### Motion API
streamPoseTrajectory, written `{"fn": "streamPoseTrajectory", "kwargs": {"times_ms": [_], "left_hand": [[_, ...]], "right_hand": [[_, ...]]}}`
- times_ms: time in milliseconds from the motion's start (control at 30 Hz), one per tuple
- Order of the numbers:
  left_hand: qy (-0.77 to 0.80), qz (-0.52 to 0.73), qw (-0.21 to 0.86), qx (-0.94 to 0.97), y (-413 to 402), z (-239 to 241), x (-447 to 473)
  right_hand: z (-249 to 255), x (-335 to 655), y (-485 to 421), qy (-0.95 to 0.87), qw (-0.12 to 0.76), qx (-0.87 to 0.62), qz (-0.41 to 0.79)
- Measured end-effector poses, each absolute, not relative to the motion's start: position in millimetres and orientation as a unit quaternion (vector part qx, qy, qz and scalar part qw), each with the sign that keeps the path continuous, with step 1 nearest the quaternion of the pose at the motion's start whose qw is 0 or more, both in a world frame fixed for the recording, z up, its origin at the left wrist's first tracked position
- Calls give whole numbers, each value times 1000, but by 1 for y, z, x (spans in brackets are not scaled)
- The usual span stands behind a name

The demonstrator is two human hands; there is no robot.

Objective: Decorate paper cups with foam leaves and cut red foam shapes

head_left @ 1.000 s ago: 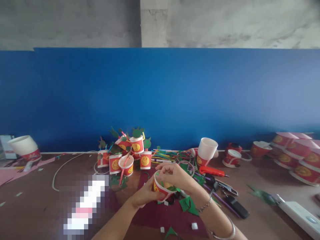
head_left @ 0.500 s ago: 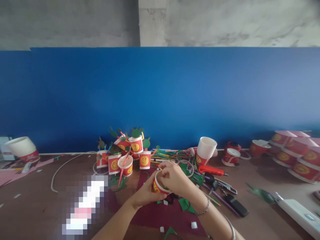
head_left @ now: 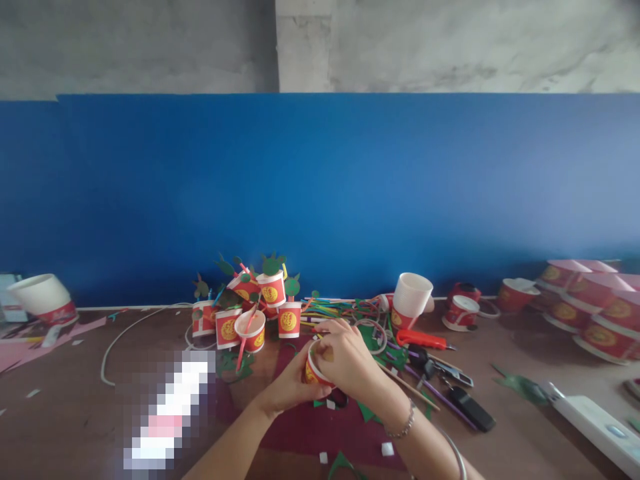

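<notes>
Our left hand (head_left: 287, 389) is curled around the red paper cup (head_left: 313, 373), tilted above the maroon sheet (head_left: 297, 437), apparently so its mouth faces our right hand (head_left: 345, 353), whose fingers bend there; whether they grip something, we cannot tell.

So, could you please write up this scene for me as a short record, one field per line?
Left hand: wrapped around a red paper cup, which tilts toward the other hand
Right hand: fingers at that cup's opening; their tips are partly hidden
Below the hands: dark red sheet, green scraps
Beyond the hands, to the left: cluster of red cups with green cutouts
To the right: red-handled tool, black key fob
Background: blue panel
</notes>
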State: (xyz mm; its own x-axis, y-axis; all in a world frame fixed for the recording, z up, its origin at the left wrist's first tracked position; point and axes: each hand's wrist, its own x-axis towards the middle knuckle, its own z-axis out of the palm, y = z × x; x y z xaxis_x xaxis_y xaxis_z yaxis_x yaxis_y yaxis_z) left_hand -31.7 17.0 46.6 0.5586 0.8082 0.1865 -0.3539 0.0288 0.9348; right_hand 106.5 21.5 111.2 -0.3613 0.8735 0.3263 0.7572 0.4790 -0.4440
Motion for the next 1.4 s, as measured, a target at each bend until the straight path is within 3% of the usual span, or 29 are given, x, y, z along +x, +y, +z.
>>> {"fn": "streamPoseTrajectory", "kwargs": {"times_ms": [800, 1200, 1400], "left_hand": [[262, 439, 667, 542, 15, 49, -35], [256, 437, 638, 580, 16, 51, -35], [252, 450, 640, 570, 18, 47, -34]], "right_hand": [[98, 96, 26, -757, 359, -517, 174], [96, 86, 21, -738, 379, -542, 134], [95, 92, 28, -743, 377, -502, 233]]}}
